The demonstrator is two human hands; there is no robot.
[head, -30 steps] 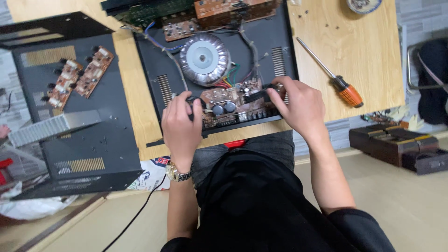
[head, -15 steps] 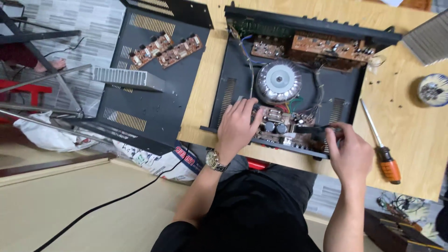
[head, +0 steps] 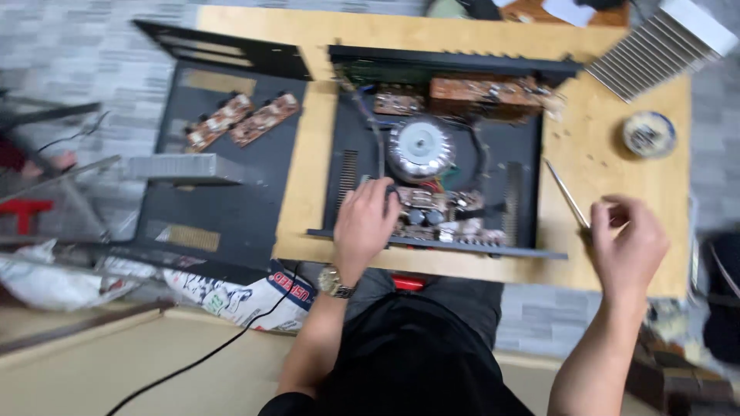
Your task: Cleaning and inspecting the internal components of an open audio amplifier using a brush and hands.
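Blurred screwdriver [head: 569, 202] shaft, handle hidden behind right hand [head: 628, 243].

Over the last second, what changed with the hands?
The right hand left the open chassis and moved right to the screwdriver on the table, fingers closing round its handle. The left hand stayed on the front circuit board. Chassis unmoved.

The left hand [head: 364, 223] is lying palm down, fingers curled forward and slightly spread, the bare forearm running back toward the body with a watch at the wrist. The right hand [head: 628, 246] is hovering raised, fingers loosely curled inward, thumb side up, forearm bare and angled outward.
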